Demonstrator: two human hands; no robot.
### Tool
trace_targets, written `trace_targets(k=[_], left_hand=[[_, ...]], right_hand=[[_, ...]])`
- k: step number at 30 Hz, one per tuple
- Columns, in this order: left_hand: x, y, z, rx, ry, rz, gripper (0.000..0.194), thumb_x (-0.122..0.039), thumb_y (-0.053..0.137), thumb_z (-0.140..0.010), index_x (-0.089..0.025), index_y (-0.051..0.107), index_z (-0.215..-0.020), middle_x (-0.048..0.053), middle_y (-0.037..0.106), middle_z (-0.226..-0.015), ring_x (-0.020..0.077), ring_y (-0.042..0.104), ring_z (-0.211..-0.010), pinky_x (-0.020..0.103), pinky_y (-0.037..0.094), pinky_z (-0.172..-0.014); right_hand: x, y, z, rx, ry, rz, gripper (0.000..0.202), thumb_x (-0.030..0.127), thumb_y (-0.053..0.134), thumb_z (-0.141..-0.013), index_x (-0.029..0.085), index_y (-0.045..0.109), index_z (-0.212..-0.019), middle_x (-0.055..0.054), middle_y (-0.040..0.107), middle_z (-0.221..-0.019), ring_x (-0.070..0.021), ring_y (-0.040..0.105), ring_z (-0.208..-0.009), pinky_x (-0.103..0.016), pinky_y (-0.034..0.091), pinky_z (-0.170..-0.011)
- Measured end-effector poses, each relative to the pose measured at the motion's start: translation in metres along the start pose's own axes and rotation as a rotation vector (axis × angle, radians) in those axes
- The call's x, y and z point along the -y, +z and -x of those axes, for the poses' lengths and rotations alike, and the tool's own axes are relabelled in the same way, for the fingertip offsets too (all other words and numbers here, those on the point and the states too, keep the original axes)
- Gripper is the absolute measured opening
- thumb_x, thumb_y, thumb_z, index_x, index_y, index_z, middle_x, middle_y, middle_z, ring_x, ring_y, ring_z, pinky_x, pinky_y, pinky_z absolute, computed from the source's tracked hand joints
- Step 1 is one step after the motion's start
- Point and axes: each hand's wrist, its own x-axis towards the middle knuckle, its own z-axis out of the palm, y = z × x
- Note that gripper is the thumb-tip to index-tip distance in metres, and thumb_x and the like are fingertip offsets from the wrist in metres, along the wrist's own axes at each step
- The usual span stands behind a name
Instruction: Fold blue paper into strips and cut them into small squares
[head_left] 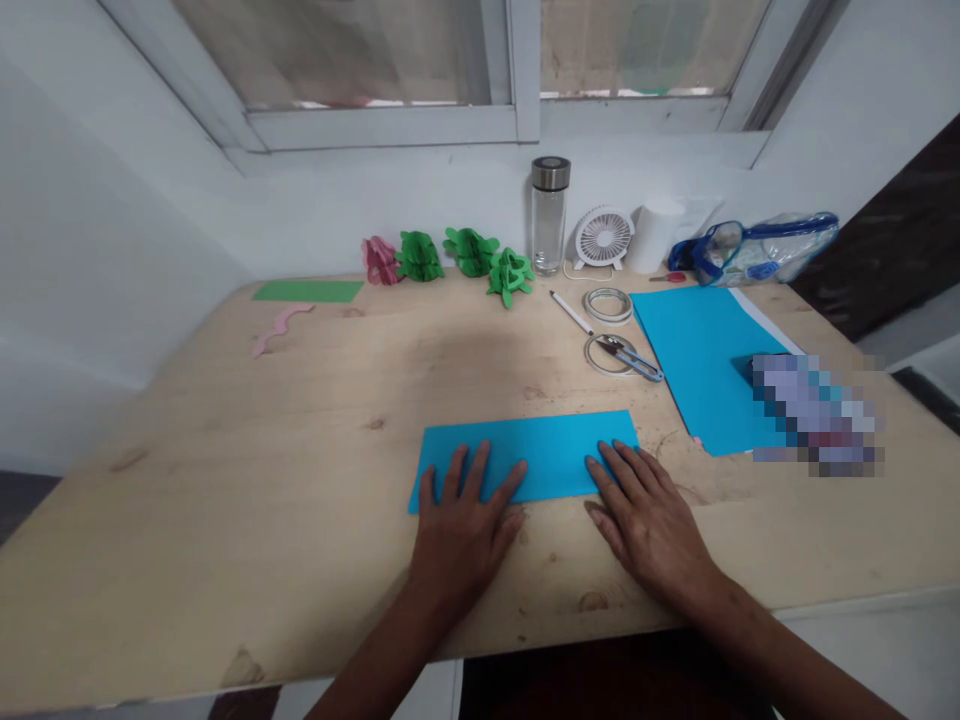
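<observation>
Lying flat on the wooden table (300, 500) at 6 o'clock from the glass bottle (547, 225), the long blue paper (555, 455) looks smooth, its corners square. At its 8 o'clock, the left hand (463, 522) presses palm-down, fingers spread; at its 4 o'clock, the right hand (652, 515) rests likewise, fingers closer together. Neither grips anything. The steel-capped bottle is transparent, its fill hard to tell. Toward 2 o'clock, a clear pouch (796, 246) with blue trim holds a blue item (763, 271).
</observation>
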Motion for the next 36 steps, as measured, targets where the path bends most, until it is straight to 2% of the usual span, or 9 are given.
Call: trace_targets(k=[12, 22, 27, 31, 34, 36], left_hand=[[0.000, 0.000, 0.000, 0.009, 0.014, -0.005, 0.050, -0.040, 0.046, -0.092, -0.038, 0.041, -0.141, 0.011, 0.040, -0.148, 0.0405, 0.032, -0.135, 0.067, 0.025, -0.102], [-0.006, -0.010, 0.000, 0.055, 0.014, -0.032, 0.053, -0.044, 0.051, -0.091, -0.042, 0.037, -0.142, 0.012, 0.038, -0.148, 0.0428, 0.034, -0.134, 0.066, 0.027, -0.100], [-0.004, -0.006, 0.001, 0.041, -0.010, 0.038, 0.059, -0.058, 0.051, -0.087, -0.046, 0.034, -0.142, 0.012, 0.033, -0.151, 0.0432, 0.035, -0.132, 0.068, 0.024, -0.100], [-0.004, -0.004, 0.002, 0.031, -0.013, 0.056, 0.060, -0.064, 0.046, -0.087, -0.045, 0.034, -0.142, 0.012, 0.033, -0.152, 0.0426, 0.034, -0.133, 0.068, 0.022, -0.100], [-0.005, -0.004, 0.002, 0.050, -0.010, 0.055, 0.060, -0.062, 0.046, -0.088, -0.044, 0.033, -0.143, 0.013, 0.033, -0.151, 0.0419, 0.032, -0.134, 0.067, 0.022, -0.101], [-0.005, -0.004, 0.003, 0.050, -0.010, 0.054, 0.059, -0.059, 0.046, -0.089, -0.044, 0.031, -0.144, 0.012, 0.032, -0.152, 0.0412, 0.032, -0.134, 0.066, 0.021, -0.101]], right_hand=[[-0.005, -0.004, 0.011, -0.005, -0.038, 0.095, 0.048, 0.038, 0.047, -0.094, 0.014, 0.050, -0.136, -0.015, 0.048, -0.142, -0.0310, 0.039, -0.134, -0.052, 0.033, -0.108], [-0.015, -0.006, 0.022, -0.025, -0.061, 0.094, 0.050, 0.040, 0.047, -0.093, 0.016, 0.049, -0.137, -0.015, 0.051, -0.139, -0.0337, 0.044, -0.130, -0.053, 0.032, -0.107], [0.007, -0.010, -0.007, -0.044, -0.088, 0.065, 0.047, 0.038, 0.044, -0.095, 0.017, 0.051, -0.136, -0.013, 0.051, -0.140, -0.0357, 0.040, -0.132, -0.062, 0.023, -0.108], [0.036, -0.003, -0.037, 0.033, -0.171, -0.006, 0.046, 0.038, 0.042, -0.095, 0.015, 0.054, -0.133, -0.014, 0.050, -0.141, -0.0337, 0.040, -0.132, -0.057, 0.025, -0.109], [0.044, 0.006, -0.042, 0.073, -0.190, -0.032, 0.048, 0.037, 0.040, -0.096, 0.010, 0.053, -0.134, -0.015, 0.049, -0.141, -0.0315, 0.041, -0.132, -0.051, 0.028, -0.109], [0.043, 0.011, -0.036, 0.077, -0.184, -0.027, 0.051, 0.038, 0.039, -0.097, 0.010, 0.049, -0.137, -0.015, 0.047, -0.144, -0.0314, 0.039, -0.133, -0.051, 0.028, -0.109]])
